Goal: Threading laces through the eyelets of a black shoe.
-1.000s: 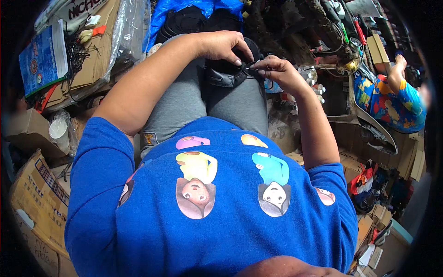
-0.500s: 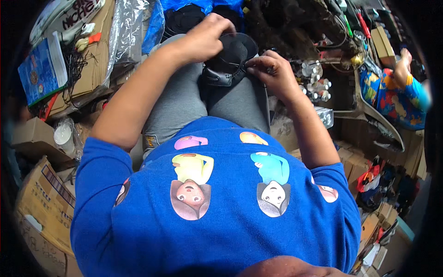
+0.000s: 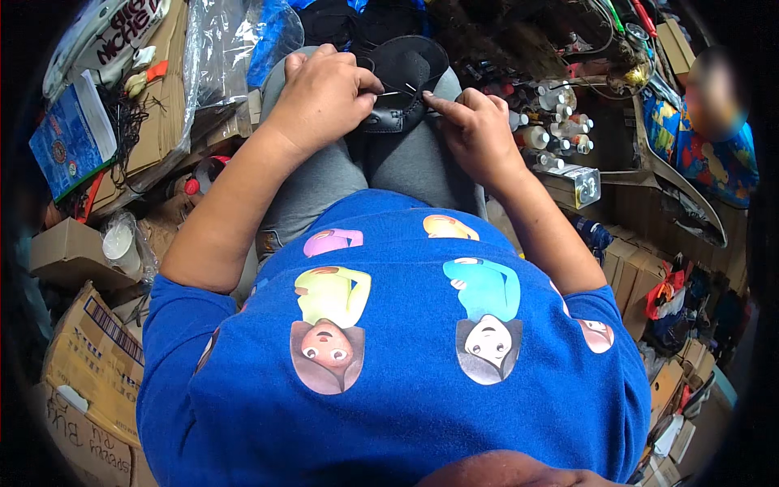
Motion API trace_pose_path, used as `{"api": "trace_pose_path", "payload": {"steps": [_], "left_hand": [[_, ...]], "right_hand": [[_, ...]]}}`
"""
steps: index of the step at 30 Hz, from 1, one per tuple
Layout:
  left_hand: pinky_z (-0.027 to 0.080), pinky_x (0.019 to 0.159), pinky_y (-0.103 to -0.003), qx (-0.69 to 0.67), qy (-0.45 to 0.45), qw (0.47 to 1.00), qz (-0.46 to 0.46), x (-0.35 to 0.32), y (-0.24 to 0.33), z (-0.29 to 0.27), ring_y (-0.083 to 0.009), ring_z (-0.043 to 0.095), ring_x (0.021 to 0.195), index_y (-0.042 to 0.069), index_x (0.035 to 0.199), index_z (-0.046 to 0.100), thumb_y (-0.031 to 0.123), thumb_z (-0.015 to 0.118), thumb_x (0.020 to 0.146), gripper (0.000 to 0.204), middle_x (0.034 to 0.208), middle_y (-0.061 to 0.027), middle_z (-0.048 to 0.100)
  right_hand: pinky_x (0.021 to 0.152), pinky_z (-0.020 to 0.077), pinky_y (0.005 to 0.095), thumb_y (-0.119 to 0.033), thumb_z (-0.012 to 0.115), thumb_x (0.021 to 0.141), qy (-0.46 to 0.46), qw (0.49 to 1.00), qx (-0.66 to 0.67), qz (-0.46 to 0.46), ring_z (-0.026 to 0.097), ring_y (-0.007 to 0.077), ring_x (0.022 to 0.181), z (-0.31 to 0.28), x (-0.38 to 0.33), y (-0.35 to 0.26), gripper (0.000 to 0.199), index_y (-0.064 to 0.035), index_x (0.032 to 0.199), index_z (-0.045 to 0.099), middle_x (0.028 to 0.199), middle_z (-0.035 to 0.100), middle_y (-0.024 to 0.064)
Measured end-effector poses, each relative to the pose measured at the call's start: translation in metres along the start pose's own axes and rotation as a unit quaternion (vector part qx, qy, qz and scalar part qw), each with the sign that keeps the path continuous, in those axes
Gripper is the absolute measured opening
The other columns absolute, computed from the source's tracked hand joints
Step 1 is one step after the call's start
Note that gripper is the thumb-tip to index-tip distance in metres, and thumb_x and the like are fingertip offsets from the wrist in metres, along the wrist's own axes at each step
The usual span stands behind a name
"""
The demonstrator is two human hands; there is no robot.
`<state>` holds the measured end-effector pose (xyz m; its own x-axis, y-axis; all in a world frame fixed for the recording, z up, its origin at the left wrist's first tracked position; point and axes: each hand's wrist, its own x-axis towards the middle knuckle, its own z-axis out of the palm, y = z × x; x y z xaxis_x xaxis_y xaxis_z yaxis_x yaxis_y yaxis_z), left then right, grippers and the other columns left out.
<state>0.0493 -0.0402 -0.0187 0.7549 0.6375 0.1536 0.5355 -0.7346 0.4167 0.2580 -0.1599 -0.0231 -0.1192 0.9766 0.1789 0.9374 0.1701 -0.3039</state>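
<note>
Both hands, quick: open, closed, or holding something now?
Left hand: closed, apparently pinching a thin pale strand.
Right hand: forefinger at the black shoe piece; whether it grips cannot be told.

The black shoe upper [image 3: 423,58], small bottles [image 3: 535,137] and stacked cardboard boxes [image 3: 77,247] suggest a crowded workshop.

Blue book [image 3: 69,144], cardboard box [image 3: 73,247], small bottles [image 3: 533,136]
</note>
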Motion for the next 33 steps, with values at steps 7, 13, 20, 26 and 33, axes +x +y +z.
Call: {"api": "trace_pose_path", "payload": {"steps": [7,13,20,26,33], "left_hand": [[0.04,0.074,-0.033,-0.217,-0.001,0.975,0.038,0.008,-0.013,0.015,-0.0204,0.051,0.081,0.013,0.091,0.072,0.007,0.064,0.076,0.019,0.075,-0.0036,0.053],[0.041,0.07,-0.03,-0.162,0.024,0.985,0.053,0.016,-0.019,0.022,-0.0192,0.049,0.075,0.017,0.093,0.073,0.005,0.065,0.076,0.022,0.072,-0.0037,0.05],[0.041,0.07,-0.031,-0.139,0.024,0.988,0.064,0.016,-0.02,0.026,-0.019,0.051,0.076,0.019,0.092,0.073,0.007,0.065,0.076,0.021,0.072,-0.003,0.051],[0.04,0.069,-0.032,-0.139,0.023,0.988,0.062,0.016,-0.02,0.027,-0.0191,0.051,0.075,0.019,0.091,0.073,0.008,0.066,0.074,0.021,0.072,-0.0029,0.051],[0.04,0.07,-0.033,-0.122,0.019,0.99,0.061,0.016,-0.019,0.026,-0.0195,0.051,0.076,0.02,0.091,0.073,0.01,0.067,0.075,0.02,0.072,-0.0023,0.053]], "right_hand": [[0.076,0.0447,0.0253,-0.002,0.061,0.078,-0.132,0.934,0.305,0.133,0.055,0.0157,0.085,-0.007,0.019,0.038,0.038,-0.0209,0.109,0.07,0.084,0.054,0.0063],[0.085,0.0416,0.0243,0.004,0.055,0.083,-0.197,0.913,0.335,0.125,0.053,0.0115,0.091,-0.009,0.034,0.052,0.034,-0.0129,0.108,0.069,0.092,0.054,0.0004],[0.088,0.0417,0.0264,-0.001,0.057,0.085,-0.206,0.903,0.354,0.128,0.054,0.0132,0.095,-0.009,0.036,0.053,0.027,-0.013,0.106,0.07,0.094,0.055,0.0011],[0.089,0.0413,0.0262,0.0,0.058,0.083,-0.207,0.903,0.355,0.124,0.053,0.0137,0.093,-0.007,0.035,0.058,0.028,-0.0122,0.106,0.07,0.093,0.055,0.0014],[0.088,0.0408,0.0261,0.001,0.059,0.081,-0.209,0.895,0.371,0.132,0.052,0.014,0.091,-0.009,0.033,0.057,0.03,-0.0109,0.106,0.07,0.091,0.053,0.0014]]}}
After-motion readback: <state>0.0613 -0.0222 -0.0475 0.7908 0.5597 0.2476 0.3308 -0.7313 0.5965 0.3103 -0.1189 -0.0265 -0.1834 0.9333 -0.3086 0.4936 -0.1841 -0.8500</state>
